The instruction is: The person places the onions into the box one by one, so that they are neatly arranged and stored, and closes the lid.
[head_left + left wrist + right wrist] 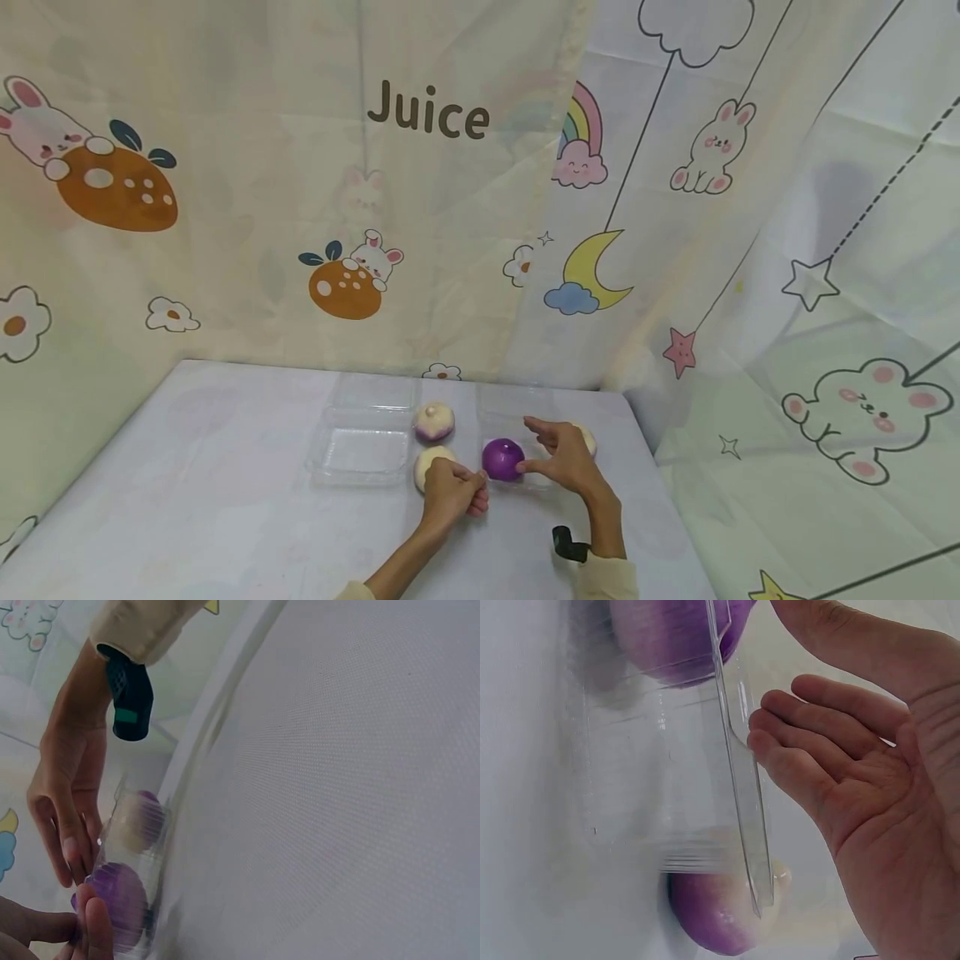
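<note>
A purple turnip (503,460) sits in the right-hand clear plastic box (495,400), whose lid is folded back. At the box's front left corner my left hand (452,493) pinches the rim between thumb and fingers. My right hand (566,454) is over the box's right side, fingers loosely extended and thumb close to the turnip; whether it touches cannot be told. Through the box wall the turnip (682,637) shows in the right wrist view. One cream-and-purple turnip (435,421) lies between the boxes, and another (429,467) is partly behind my left hand.
A second clear plastic box (363,479) stands open at the left. Another pale turnip (588,439) is at the right, mostly hidden by my right hand. The white table (225,500) meets printed curtains at its back. A black band (570,545) is by the right wrist.
</note>
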{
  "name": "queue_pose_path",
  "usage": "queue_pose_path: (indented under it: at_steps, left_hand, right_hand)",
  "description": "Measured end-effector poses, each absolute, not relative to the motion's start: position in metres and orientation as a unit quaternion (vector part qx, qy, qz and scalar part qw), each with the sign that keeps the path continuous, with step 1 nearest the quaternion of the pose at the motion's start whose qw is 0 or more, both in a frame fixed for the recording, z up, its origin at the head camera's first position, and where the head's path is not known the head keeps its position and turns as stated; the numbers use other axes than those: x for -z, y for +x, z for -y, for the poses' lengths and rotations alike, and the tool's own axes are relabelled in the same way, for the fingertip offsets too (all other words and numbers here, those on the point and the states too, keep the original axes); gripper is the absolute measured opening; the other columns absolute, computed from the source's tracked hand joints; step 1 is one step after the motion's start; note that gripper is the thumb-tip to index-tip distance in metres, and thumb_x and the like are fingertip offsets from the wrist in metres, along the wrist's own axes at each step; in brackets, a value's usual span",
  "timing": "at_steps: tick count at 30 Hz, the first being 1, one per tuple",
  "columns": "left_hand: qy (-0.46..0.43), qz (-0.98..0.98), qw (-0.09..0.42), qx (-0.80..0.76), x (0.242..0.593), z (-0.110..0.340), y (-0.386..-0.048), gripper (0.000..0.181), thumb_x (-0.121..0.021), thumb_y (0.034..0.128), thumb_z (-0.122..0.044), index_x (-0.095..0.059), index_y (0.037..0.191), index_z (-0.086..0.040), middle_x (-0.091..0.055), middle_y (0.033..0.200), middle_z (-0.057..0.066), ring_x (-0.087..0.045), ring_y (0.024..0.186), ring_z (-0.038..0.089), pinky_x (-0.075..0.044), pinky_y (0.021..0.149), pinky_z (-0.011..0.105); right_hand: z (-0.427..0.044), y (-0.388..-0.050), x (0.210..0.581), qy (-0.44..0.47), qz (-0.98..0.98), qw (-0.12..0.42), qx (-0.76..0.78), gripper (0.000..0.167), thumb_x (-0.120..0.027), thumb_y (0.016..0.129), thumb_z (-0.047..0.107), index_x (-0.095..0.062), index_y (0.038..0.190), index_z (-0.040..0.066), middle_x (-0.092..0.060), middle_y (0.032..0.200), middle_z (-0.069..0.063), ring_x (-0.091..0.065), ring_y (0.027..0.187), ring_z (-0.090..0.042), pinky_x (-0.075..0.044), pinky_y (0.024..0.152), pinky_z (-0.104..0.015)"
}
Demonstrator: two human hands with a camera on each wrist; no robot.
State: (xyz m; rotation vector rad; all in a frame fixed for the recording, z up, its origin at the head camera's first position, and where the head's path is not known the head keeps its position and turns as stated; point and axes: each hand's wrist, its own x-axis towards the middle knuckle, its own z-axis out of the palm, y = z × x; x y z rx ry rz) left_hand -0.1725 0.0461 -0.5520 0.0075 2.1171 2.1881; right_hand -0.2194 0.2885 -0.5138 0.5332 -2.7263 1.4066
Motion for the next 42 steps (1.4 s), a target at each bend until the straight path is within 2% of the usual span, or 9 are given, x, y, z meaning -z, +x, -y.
queue_pose_path:
  at_steps: [10,17,21,27,36,42]
  left_hand:
    - [-0.001,-0.695,0.055,-0.717,0.553,-0.048,-0.171,0.022,-0.077,0.0981,-0.003,-0.076,0.085,0.014,-0.076,0.068,0.018,-0.072,0.051,0.012,-0.067,0.051,0.033]
    - [0.002,-0.696,0.051,-0.716,0.552,-0.047,-0.171,0.023,-0.076,0.0978,-0.002,-0.075,0.084,0.016,-0.076,0.068,0.021,-0.072,0.050,0.013,-0.067,0.051,0.033]
    - [0.003,-0.698,0.051,-0.714,0.552,-0.047,-0.171,0.023,-0.076,0.0978,-0.002,-0.076,0.083,0.016,-0.076,0.068,0.020,-0.072,0.050,0.013,-0.067,0.051,0.033]
    - [0.001,-0.699,0.053,-0.714,0.552,-0.048,-0.171,0.022,-0.077,0.0975,-0.002,-0.076,0.084,0.015,-0.076,0.068,0.019,-0.072,0.050,0.013,-0.067,0.051,0.033]
    - [-0.005,-0.705,0.052,-0.707,0.553,-0.048,-0.173,0.022,-0.076,0.0979,-0.003,-0.077,0.083,0.013,-0.076,0.065,0.014,-0.072,0.050,0.012,-0.066,0.051,0.032]
    - [-0.003,-0.703,0.051,-0.709,0.551,-0.047,-0.173,0.022,-0.076,0.0979,-0.003,-0.077,0.084,0.014,-0.076,0.067,0.017,-0.072,0.050,0.012,-0.067,0.051,0.033]
  right_hand:
    - [-0.295,-0.216,0.512,0.131,0.880,0.041,-0.455,0.082,-0.104,0.073,0.016,-0.068,0.146,0.003,-0.068,0.148,-0.021,-0.069,0.129,-0.053,-0.058,0.109,-0.059]
    - [-0.302,-0.219,0.510,0.149,0.881,0.052,-0.446,0.080,-0.102,0.074,0.013,-0.067,0.145,0.000,-0.068,0.147,-0.025,-0.069,0.128,-0.055,-0.059,0.109,-0.060]
    - [-0.307,-0.221,0.508,0.140,0.881,0.056,-0.449,0.079,-0.102,0.074,0.011,-0.068,0.146,0.002,-0.068,0.147,-0.023,-0.068,0.129,-0.055,-0.058,0.110,-0.060]
    - [-0.317,-0.223,0.505,0.135,0.884,0.059,-0.443,0.081,-0.103,0.074,0.020,-0.068,0.146,0.004,-0.069,0.148,-0.021,-0.068,0.130,-0.053,-0.059,0.111,-0.059]
    - [-0.332,-0.225,0.506,0.126,0.889,0.073,-0.434,0.079,-0.102,0.077,0.020,-0.068,0.147,0.006,-0.068,0.149,-0.019,-0.068,0.131,-0.053,-0.059,0.110,-0.060]
    - [-0.340,-0.226,0.505,0.120,0.888,0.094,-0.435,0.078,-0.101,0.077,0.017,-0.068,0.147,0.005,-0.069,0.148,-0.019,-0.070,0.129,-0.051,-0.059,0.110,-0.059]
